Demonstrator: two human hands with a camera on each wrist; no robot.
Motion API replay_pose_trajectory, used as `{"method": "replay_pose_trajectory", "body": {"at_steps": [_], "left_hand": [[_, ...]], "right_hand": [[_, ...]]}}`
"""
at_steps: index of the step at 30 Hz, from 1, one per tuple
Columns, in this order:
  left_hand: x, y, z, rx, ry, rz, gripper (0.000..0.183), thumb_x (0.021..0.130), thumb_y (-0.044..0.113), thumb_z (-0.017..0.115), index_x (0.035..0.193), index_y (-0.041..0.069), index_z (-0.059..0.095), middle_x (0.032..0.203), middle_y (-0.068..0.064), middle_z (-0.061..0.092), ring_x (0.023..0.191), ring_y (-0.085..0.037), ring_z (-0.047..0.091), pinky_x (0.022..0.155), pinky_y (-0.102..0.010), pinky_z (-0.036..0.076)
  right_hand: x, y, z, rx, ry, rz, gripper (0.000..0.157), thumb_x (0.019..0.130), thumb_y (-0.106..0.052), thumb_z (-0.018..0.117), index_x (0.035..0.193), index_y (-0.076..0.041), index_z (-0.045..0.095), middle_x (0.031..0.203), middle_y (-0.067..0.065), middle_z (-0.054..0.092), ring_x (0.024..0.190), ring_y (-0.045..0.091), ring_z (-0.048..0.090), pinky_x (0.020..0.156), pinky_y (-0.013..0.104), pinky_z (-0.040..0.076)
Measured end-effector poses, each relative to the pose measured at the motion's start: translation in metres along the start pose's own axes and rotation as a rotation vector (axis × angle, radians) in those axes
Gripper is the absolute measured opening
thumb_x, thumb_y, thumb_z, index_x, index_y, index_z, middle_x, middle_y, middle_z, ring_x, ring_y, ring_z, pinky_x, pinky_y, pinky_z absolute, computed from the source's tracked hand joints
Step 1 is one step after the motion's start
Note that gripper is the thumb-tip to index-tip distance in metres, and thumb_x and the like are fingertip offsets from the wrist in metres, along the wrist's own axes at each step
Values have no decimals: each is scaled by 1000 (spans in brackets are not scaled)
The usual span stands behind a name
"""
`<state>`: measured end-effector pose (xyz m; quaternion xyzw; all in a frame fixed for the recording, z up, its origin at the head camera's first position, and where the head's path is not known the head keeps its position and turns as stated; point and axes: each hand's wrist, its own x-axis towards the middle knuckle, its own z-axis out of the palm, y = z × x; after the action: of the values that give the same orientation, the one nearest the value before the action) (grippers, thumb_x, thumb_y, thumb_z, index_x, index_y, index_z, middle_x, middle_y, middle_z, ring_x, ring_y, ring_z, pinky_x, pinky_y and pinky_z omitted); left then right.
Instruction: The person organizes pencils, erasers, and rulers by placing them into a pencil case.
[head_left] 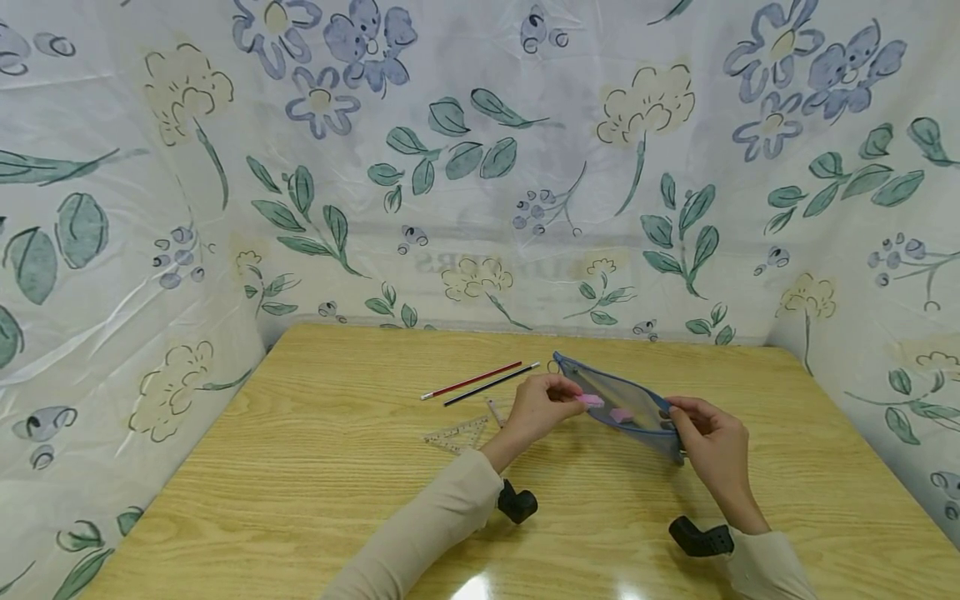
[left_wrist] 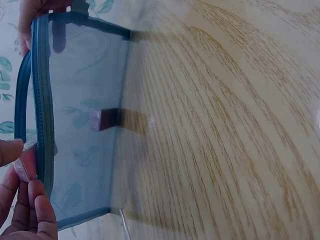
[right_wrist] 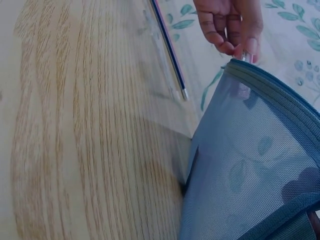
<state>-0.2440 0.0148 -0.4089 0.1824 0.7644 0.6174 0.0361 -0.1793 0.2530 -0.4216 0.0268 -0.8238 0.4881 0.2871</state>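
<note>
A blue mesh zipper pouch point(head_left: 643, 435) stands on the table with its zipper parted. My right hand point(head_left: 712, 442) grips the pouch's right end at the rim. At the mouth, my left hand point(head_left: 542, 410) pinches a pink eraser point(head_left: 590, 401) between thumb and fingers. A second pink eraser point(head_left: 621, 414) lies inside the pouch; through the mesh in the left wrist view, this eraser point(left_wrist: 104, 119) rests at the bottom edge. In the right wrist view the left hand point(right_wrist: 231, 25) holds its eraser just over the rim.
Left of the pouch lie a red pencil point(head_left: 471, 381) and a dark pencil point(head_left: 491, 384). A clear set square point(head_left: 459, 435) and another clear ruler-like piece point(head_left: 495, 412) are near the left hand. Floral cloth point(head_left: 480, 208) hangs behind the wooden table point(head_left: 300, 500).
</note>
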Motion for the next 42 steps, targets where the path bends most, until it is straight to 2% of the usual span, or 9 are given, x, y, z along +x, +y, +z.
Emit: {"method": "replay_pose_trajectory", "body": {"at_steps": [7, 10, 12, 20, 27, 36, 42], "left_hand": [[0, 1, 3, 28, -5, 2, 11, 84, 8, 76, 94, 3, 73, 83, 2, 65, 72, -9, 60, 63, -23, 50], [0, 2, 4, 45, -5, 5, 11, 84, 8, 76, 94, 3, 73, 82, 2, 65, 71, -9, 59, 62, -23, 49], [1, 1, 5, 54, -5, 8, 12, 84, 8, 76, 94, 2, 73, 81, 2, 65, 71, -9, 59, 61, -23, 49], [2, 1, 6, 82, 8, 25, 15, 84, 5, 75, 97, -2, 72, 78, 3, 64, 69, -9, 58, 59, -22, 48], [2, 4, 8, 118, 15, 29, 13, 84, 4, 74, 95, -1, 72, 76, 3, 64, 66, -8, 57, 58, -23, 48], [2, 5, 7, 125, 12, 27, 15, 83, 6, 77, 97, 2, 72, 95, -9, 68, 74, -11, 59, 62, -25, 50], [3, 4, 7, 119, 4, 2, 17, 83, 4, 76, 99, 1, 71, 99, -13, 68, 72, -8, 58, 61, -23, 50]], "right_hand": [[-3, -14, -2, 1, 2, -13, 14, 92, 1, 62, 100, 4, 73, 83, 18, 70, 62, 1, 61, 45, 18, 45], [-4, -13, -2, 4, 3, -11, 14, 92, -1, 63, 101, 3, 73, 83, 17, 71, 62, 1, 61, 45, 19, 45], [-2, -2, -1, 5, 7, -4, 14, 93, -4, 64, 101, -1, 74, 84, 14, 71, 63, 1, 61, 45, 19, 45], [-2, -2, 0, 9, 8, -13, 14, 92, -4, 64, 101, 0, 74, 84, 15, 71, 64, 1, 62, 46, 19, 46], [-2, -4, -1, 4, 2, -11, 14, 93, -4, 64, 102, -1, 74, 85, 15, 72, 66, 1, 63, 48, 19, 47], [-1, -4, -1, -5, 0, -17, 15, 93, -5, 63, 103, 0, 73, 86, 15, 71, 67, 0, 62, 48, 18, 46], [-1, -3, -1, -11, 6, -11, 14, 94, -6, 63, 101, 0, 74, 85, 15, 71, 65, 0, 62, 46, 19, 46]]}}
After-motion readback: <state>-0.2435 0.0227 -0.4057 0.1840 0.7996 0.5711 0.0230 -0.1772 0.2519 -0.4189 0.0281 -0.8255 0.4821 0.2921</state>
